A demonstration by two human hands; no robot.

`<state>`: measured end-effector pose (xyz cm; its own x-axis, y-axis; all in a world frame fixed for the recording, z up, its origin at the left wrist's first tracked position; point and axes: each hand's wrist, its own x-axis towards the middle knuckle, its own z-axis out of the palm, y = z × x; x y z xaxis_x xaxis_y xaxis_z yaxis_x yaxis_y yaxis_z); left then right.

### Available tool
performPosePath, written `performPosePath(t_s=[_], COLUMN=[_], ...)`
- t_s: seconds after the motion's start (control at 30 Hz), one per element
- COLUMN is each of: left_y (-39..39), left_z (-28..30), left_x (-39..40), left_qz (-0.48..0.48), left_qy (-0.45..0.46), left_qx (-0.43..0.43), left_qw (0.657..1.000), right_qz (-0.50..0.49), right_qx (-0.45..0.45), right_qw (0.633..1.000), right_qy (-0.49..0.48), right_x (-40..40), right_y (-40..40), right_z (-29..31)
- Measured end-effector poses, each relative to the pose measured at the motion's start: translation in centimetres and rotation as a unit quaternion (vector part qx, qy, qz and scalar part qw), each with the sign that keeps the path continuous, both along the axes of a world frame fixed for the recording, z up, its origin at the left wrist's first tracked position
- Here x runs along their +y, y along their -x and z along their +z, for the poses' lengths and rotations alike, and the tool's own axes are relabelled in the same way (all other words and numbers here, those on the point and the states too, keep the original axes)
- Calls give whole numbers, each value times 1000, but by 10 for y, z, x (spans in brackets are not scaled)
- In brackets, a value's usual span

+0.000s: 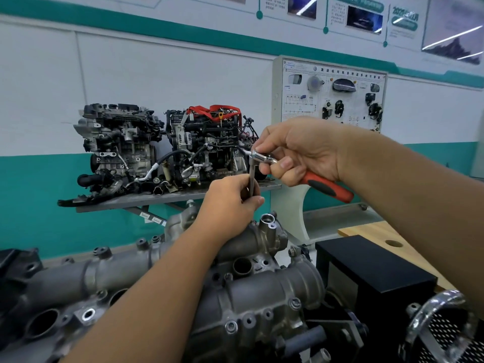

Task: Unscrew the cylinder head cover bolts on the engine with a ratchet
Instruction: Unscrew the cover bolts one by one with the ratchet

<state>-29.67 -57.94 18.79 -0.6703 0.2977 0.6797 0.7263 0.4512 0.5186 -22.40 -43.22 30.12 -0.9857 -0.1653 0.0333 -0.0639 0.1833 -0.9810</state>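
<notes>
The right hand [301, 150] grips the ratchet [324, 188] handle while the left hand [230, 203] pinches its vertical extension bar [252, 176], pointing down toward the cylinder head cover [262, 292].

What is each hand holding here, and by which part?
Right hand grips the red-and-black-handled ratchet near its head; left hand pinches the thin metal extension bar low on its shaft.
</notes>
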Motion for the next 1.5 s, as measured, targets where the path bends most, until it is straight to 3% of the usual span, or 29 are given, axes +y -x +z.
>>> performPosePath(t_s=[0.37,0.67,0.8,1.13,1.33,1.5], left_y=[2,0,-1,-1,-2,-4], left_z=[0,0,-1,-1,-2,-2], left_x=[1,1,1,4,4,6], left_qz=[13,22,26,34,11,-37], left_qy=[8,16,18,23,-12,-106], left_qx=[3,14,27,31,60,98], left_qw=[1000,1000,999,999,998,989], right_qz=[23,12,-8,-44,-45,-38], right_qx=[-25,-140,-116,20,-10,-50], right_qw=[998,981,988,989,994,997], right_qy=[54,136,98,-141,-94,-39], right_x=[3,2,4,-6,-4,-9], right_y=[4,6,3,1,1,-1], right_z=[5,7,8,25,24,19])
